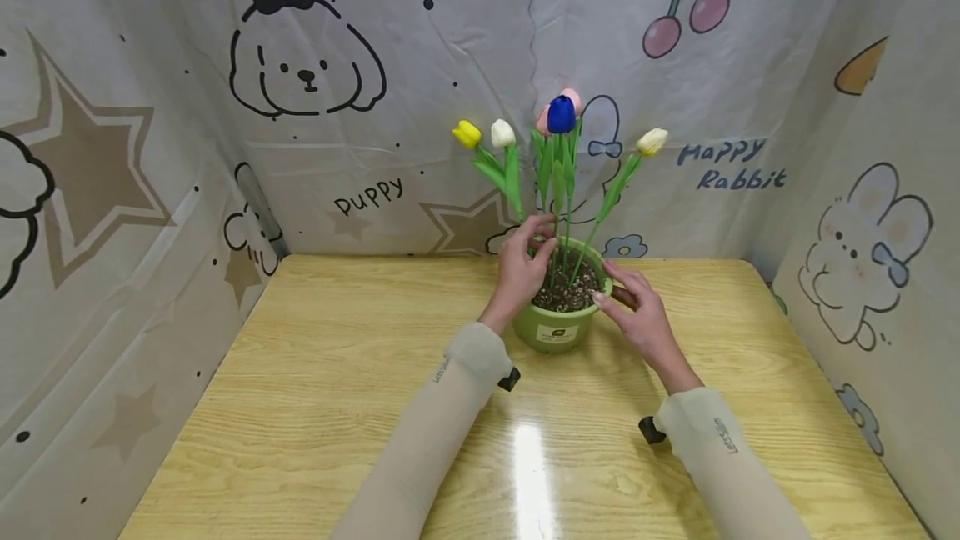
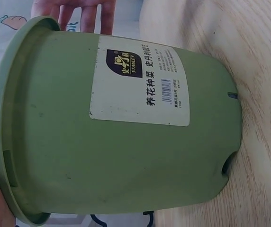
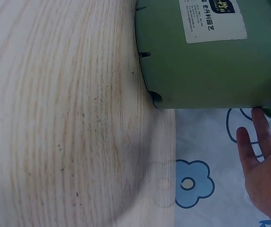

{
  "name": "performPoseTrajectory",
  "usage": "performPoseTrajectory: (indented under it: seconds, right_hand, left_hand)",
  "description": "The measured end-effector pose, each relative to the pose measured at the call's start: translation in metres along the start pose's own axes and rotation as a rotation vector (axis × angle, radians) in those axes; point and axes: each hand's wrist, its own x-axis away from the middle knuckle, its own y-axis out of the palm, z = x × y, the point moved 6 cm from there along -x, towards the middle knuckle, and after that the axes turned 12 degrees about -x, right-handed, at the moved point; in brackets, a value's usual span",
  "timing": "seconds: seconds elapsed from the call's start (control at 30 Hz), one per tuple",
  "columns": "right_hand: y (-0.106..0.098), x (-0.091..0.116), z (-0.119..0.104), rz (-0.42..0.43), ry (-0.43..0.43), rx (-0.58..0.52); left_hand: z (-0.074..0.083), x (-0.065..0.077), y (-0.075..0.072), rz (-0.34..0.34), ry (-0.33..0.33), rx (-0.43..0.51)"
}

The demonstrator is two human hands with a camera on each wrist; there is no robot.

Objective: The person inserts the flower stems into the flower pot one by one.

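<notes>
A green flowerpot (image 1: 551,330) holds dark soil (image 1: 558,294) and several tulips. A blue tulip (image 1: 561,115) stands before pink ones (image 1: 573,98). To the left lean a yellow tulip (image 1: 467,134) and a white tulip (image 1: 503,133); a cream tulip (image 1: 652,142) leans right. Above the pot's left side, my left hand (image 1: 522,267) has curled fingers and thumb at a green tulip stem, seemingly pinching it; whose flower it bears is unclear. Against the pot's right rim rests my right hand (image 1: 637,315), thumb at the front, its fingers (image 3: 266,135) fairly straight along the outside.
The pot stands upright on a wooden table (image 1: 337,390), near its back edge. A printed cloth (image 1: 420,40) hangs behind and at both sides, close to the flowers. A white label (image 2: 140,85) is on the pot's front.
</notes>
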Motion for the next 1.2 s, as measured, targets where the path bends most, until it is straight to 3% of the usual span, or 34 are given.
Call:
performPoseTrajectory:
  seconds: [0.3,0.67,1.2]
  right_hand:
    - [0.0003,0.0006,-0.0004,0.003,0.004,0.0]
    - [0.0009,0.0006,0.0008,0.002,-0.004,0.005]
    - [0.001,0.0012,0.0008,0.0,-0.001,0.006]
  left_hand:
    - [0.0046,0.0016,-0.0003,0.025,0.043,-0.118]
    - [0.0025,0.0023,0.0004,0.031,0.029,-0.172]
    - [0.0069,0.0037,0.0052,-0.017,0.097,-0.274]
